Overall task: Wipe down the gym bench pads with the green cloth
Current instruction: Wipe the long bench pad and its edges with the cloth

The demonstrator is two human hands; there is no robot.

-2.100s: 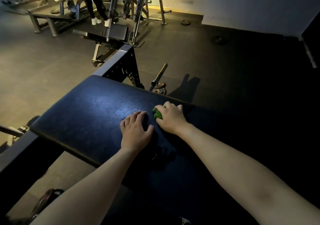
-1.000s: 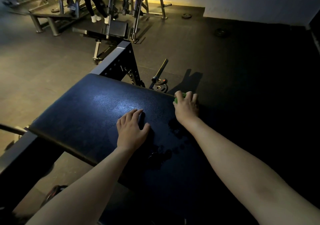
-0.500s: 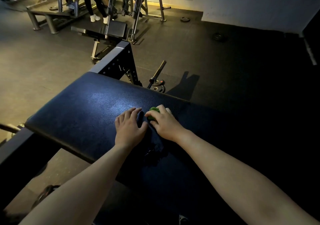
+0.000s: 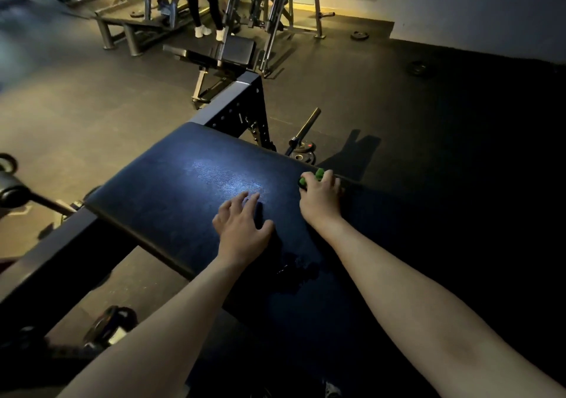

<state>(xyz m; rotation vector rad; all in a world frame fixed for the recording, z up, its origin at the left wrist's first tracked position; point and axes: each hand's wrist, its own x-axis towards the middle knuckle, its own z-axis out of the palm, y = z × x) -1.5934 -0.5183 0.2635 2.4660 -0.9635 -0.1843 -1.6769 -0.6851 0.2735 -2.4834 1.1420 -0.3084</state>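
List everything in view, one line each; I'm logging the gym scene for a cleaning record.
Padded dark blue vinyl bench pad: one, dark blue, centre, under both hands.
Crumpled green cloth: one, green, at the pad's far edge, under the right hand.
Black perforated steel frame: one, black, behind the pad.
Brass-tipped barbell: one, dark, on the floor beyond the pad.
Black round weight plates: several, black, scattered on the floor.
Black padded bench: one, black, further back.
Person in white shoes: one, far back.
Left hand: one, flat on the pad.
Right hand: one, gripping the cloth.
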